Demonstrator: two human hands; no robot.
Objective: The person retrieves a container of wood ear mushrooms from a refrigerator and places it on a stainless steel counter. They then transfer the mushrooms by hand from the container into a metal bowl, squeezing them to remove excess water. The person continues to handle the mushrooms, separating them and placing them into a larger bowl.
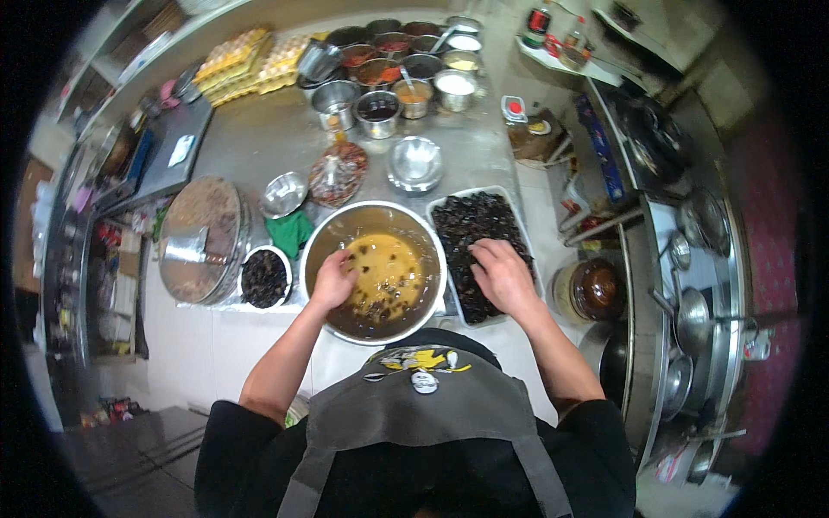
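A large steel mixing bowl (311, 243) sits at the counter's front edge. It holds cloudy yellowish water (388, 259) with dark bits floating, most of them in its near half. My left hand (333, 281) hangs over the bowl's left side, thumb and fingers apart, with nothing visible in it. To the bowl's right is a white rectangular tray (528, 239) heaped with dark, wet pieces that look like wood ear fungus (476, 217). My right hand (506, 277) rests over this heap, fingers bent and thumb apart. What lies beneath its palm is hidden.
Left of the bowl stand a white tub (288, 269) of dark pieces and a round chopping block (194, 194) bearing a cleaver (186, 246). Behind are small steel bowls (414, 162), a bottle of chili-like contents (338, 173), seasoning pots (377, 115) and egg trays (233, 65). A lidded jar (592, 290) stands right.
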